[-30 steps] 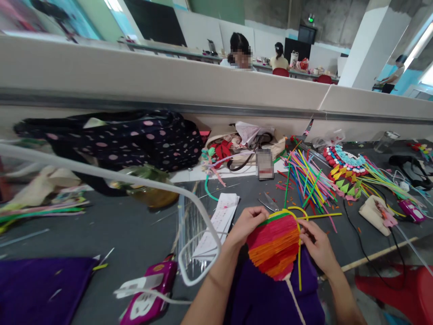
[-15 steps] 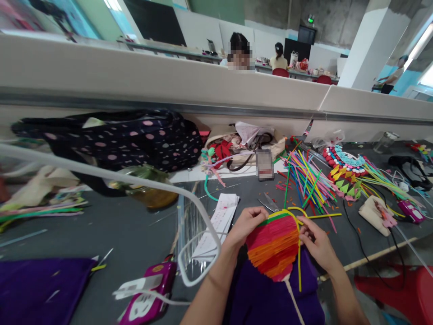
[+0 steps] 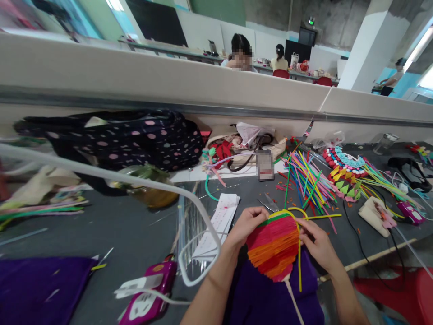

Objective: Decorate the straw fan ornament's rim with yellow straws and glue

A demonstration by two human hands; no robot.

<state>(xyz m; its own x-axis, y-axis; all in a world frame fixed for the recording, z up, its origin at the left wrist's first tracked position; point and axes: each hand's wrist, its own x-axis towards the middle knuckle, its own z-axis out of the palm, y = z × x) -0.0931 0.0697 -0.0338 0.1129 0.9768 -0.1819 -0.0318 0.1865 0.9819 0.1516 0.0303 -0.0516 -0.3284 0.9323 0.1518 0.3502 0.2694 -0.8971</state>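
A hand fan (image 3: 272, 246) striped in pink, orange and red, with a green band near its top, is held over the purple cloth (image 3: 270, 300). Its pale twisted handle (image 3: 294, 301) points down toward me. My left hand (image 3: 249, 223) pinches the fan's upper left edge. At the right edge, my right hand (image 3: 314, 238) has its fingers closed on a yellow pipe cleaner (image 3: 299, 266), which runs along the rim and hangs down loose. A second yellow pipe cleaner (image 3: 324, 216) sticks out to the right. Scissors (image 3: 269, 203) lie just behind the fan.
Loose coloured pipe cleaners (image 3: 309, 180) are heaped behind my right hand. A white bent tube (image 3: 162, 183) crosses the left foreground. Also on the table are paper sheets (image 3: 218, 225), a magenta device (image 3: 152, 289), a glass jar (image 3: 149, 189) and a dotted dark bag (image 3: 135, 140).
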